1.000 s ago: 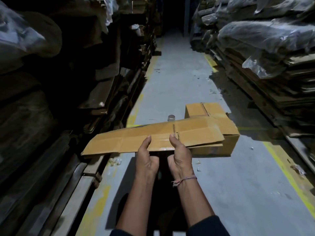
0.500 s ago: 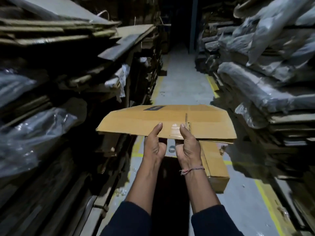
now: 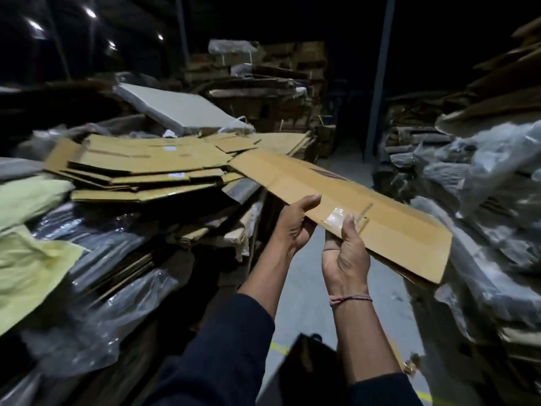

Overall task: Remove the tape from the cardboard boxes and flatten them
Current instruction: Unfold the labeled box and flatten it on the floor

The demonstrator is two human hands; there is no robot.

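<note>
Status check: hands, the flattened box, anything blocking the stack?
Left hand and right hand both grip near edge of flattened brown cardboard box. Clear tape patch on it. Far end reaches stack of flattened cardboard; nothing between.

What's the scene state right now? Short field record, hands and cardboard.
held item: flattened cardboard box, tilted, far end toward the stack
left hand: grips near edge, thumb on top
right hand: grips near edge, thumb by clear tape
tape: still stuck on
stack of flattened boxes: left, on wrapped bundles
floor: grey aisle below
</note>
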